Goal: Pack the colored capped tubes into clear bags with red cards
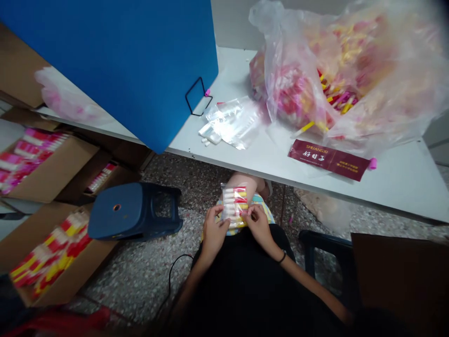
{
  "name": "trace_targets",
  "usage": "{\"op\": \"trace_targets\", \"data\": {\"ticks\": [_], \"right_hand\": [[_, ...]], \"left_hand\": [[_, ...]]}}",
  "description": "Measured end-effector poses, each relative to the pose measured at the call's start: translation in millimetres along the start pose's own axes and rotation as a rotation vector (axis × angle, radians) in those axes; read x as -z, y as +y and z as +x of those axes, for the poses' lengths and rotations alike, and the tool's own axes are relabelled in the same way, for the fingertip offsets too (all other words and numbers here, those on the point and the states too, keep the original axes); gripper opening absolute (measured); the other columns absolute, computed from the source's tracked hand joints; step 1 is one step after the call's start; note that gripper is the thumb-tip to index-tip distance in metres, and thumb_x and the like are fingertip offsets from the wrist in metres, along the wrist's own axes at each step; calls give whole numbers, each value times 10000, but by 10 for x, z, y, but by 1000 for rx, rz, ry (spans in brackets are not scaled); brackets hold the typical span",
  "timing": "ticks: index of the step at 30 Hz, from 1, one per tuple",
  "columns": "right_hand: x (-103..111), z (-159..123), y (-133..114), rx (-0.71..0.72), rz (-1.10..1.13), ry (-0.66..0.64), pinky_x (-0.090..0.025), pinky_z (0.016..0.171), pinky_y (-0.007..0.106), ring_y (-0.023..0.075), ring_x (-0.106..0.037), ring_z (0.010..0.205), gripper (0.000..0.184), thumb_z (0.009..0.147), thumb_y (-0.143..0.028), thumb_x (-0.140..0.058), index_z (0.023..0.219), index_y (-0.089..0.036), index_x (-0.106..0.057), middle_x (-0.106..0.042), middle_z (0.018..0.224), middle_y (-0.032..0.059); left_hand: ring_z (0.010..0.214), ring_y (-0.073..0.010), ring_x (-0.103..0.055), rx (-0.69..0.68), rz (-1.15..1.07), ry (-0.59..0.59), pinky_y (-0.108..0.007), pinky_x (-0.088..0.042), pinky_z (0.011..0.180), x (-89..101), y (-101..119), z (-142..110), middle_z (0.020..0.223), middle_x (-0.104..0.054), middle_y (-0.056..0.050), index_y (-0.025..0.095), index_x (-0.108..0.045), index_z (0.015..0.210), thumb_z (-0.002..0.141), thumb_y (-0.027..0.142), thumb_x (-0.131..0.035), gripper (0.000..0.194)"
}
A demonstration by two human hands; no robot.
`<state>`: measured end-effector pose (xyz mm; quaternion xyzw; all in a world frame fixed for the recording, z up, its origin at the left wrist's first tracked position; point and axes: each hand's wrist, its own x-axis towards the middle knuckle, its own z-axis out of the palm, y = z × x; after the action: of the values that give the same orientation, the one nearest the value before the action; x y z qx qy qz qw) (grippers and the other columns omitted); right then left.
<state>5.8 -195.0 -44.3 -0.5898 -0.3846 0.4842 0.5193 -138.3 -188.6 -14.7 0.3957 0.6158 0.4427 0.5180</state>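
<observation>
A small clear plastic packet (235,203) lies over my lap, filled with several white tubes with red and yellow ends in a row. My left hand (214,230) grips its left edge, thumb on the front. On the right side, my right hand (260,228) pinches the packet's edge between thumb and fingertips. The tubes' exact kind is too small to make out. On the table in front lies a loose pile of clear empty bags (235,124).
A large clear sack (301,93) of coloured pieces and a maroon printed card (329,159) rest on the white table (259,166). A blue panel (140,61) stands at left. A blue stool (119,210) and an open carton (77,274) of packets stand below.
</observation>
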Motion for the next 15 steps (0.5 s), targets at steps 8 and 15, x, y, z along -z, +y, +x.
{"op": "trace_targets", "data": {"ticks": [8,15], "right_hand": [[95,-41,-220,-258,447,-99,-539,563,266,148,-625,715,539,681,-374,-720,1140,-272,-456,-650,962,8],[870,-21,-873,-48,258,43,-554,538,282,155,-626,666,313,747,-385,-664,1008,-219,-616,-680,865,13]], "left_hand": [[975,-197,-594,65,-187,-192,-301,-460,877,-228,211,25,1016,-611,-84,158,-508,1133,651,240,-718,531],[836,-157,-601,-12,-147,-509,-228,-505,712,-703,620,162,930,-620,-48,182,-518,1168,708,337,-699,518]]}}
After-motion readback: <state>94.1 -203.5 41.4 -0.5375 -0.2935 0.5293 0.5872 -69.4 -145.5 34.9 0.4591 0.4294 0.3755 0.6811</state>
